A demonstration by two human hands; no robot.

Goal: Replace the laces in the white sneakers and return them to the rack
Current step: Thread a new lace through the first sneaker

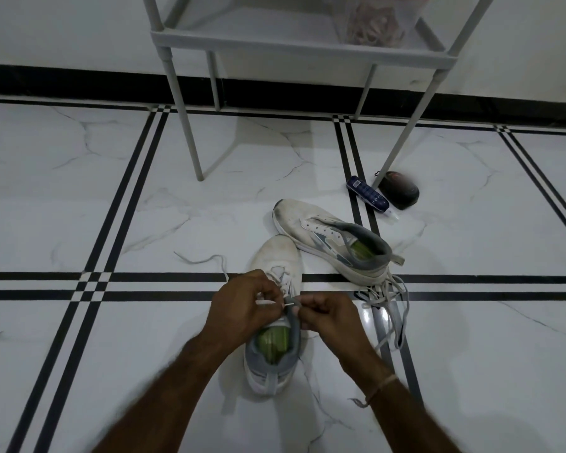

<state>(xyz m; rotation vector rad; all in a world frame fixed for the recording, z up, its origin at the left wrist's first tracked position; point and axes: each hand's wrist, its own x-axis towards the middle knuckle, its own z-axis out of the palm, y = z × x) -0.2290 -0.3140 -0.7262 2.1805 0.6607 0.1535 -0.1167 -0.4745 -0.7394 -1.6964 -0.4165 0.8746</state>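
Both hands meet over the near sneaker (276,325) on the floor (111,197): the left hand (245,307) is pinched on a lace (209,261), the right hand (325,313) grips the tongue area. Best to hold the eyelet steady and feed the tip straight through. The other sneaker (332,241) lies unlaced just beyond, with a loose lace pile (388,305) beside it; the rack (303,44) waits behind.

My left hand (246,304) covers the near sneaker's (276,263) eyelets; I can't make out the bag's (374,22) contents, and the rack (294,44) is cropped on top.
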